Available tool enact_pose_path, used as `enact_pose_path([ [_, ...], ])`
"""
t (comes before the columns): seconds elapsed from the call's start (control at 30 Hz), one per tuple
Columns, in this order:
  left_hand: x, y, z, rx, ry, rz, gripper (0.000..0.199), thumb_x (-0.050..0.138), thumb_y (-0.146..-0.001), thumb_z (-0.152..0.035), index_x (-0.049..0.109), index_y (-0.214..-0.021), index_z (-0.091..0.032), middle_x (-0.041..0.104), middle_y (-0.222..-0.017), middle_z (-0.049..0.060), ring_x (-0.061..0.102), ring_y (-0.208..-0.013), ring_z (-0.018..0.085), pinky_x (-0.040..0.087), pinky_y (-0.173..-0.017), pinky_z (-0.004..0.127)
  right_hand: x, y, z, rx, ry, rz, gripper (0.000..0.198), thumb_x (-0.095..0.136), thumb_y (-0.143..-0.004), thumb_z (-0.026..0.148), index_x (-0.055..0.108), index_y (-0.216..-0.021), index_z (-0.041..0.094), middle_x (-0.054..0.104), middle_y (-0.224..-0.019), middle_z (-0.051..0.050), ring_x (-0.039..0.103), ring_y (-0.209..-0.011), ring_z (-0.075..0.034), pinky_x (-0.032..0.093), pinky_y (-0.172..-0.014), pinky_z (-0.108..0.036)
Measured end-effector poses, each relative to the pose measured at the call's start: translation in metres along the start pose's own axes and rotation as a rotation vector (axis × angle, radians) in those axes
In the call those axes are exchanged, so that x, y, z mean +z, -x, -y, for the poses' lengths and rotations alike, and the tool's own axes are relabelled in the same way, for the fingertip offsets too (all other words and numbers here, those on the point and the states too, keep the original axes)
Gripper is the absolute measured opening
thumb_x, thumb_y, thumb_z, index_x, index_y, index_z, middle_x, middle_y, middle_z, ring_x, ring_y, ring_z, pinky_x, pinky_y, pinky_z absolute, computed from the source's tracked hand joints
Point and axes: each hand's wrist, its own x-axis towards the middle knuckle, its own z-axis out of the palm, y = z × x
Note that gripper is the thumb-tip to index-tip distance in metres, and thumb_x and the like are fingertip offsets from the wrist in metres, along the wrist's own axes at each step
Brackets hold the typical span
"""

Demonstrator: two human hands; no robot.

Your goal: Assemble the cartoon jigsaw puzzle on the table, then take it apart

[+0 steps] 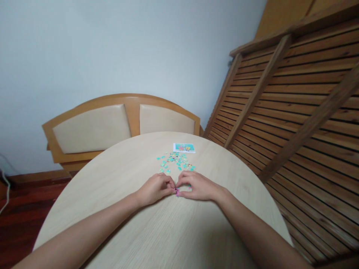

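Both hands meet low over the round table, fingertips almost touching. Pink jigsaw puzzle pieces lie between them. My left hand pinches at the left side of these pieces, thumb and fingers together. From the right, my right hand curves round with thumb and forefinger at the same pink pieces. A few more pink bits show under the right palm. Beyond the hands a loose heap of mostly turquoise puzzle pieces is scattered. Behind the heap lies a small picture card with pink and yellow figures on turquoise.
The pale wooden table has a rounded far edge. A padded wooden headboard stands behind it against the wall. At the right leans a large slatted wooden frame. A white cable hangs at the far left above the reddish floor.
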Motion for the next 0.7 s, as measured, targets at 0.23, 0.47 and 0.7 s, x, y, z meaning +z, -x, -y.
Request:
enact_pose_path([
  [0.23, 0.0053, 0.0014, 0.0017, 0.002, -0.124, 0.011, 0.01, 0.07, -0.089, -0.029, 0.072, -0.084, -0.021, 0.07, -0.077, 0.001, 0.062, -0.08, 0.018, 0.043, -0.075, 0.025, 0.0037, -0.0002, -0.002, 0.006, -0.017, -0.007, 0.018, 0.07, -0.088, 0.036, 0.074, -0.098, 0.022, 0.068, -0.101, -0.004, 0.063, -0.098, -0.02, 0.046, -0.09, -0.031],
  [0.47, 0.0052, 0.0023, 0.001, 0.028, -0.168, 0.012, 0.015, 0.068, -0.09, -0.034, 0.073, -0.081, -0.022, 0.071, -0.077, 0.002, 0.063, -0.081, 0.02, 0.046, -0.074, 0.028, 0.0035, -0.0002, -0.0001, 0.029, -0.029, -0.007, 0.018, 0.069, -0.088, 0.037, 0.074, -0.098, 0.023, 0.068, -0.101, -0.004, 0.064, -0.098, -0.02, 0.046, -0.09, -0.031],
  [0.7, 0.0083, 0.0038, -0.0021, 0.01, -0.249, 0.019, 0.01, 0.07, -0.088, -0.026, 0.073, -0.081, -0.022, 0.073, -0.08, 0.002, 0.064, -0.081, 0.02, 0.045, -0.075, 0.029, 0.005, 0.0003, -0.0014, 0.024, -0.028, -0.006, 0.016, 0.069, -0.088, 0.034, 0.074, -0.097, 0.022, 0.068, -0.102, -0.005, 0.063, -0.098, -0.019, 0.045, -0.09, -0.03],
])
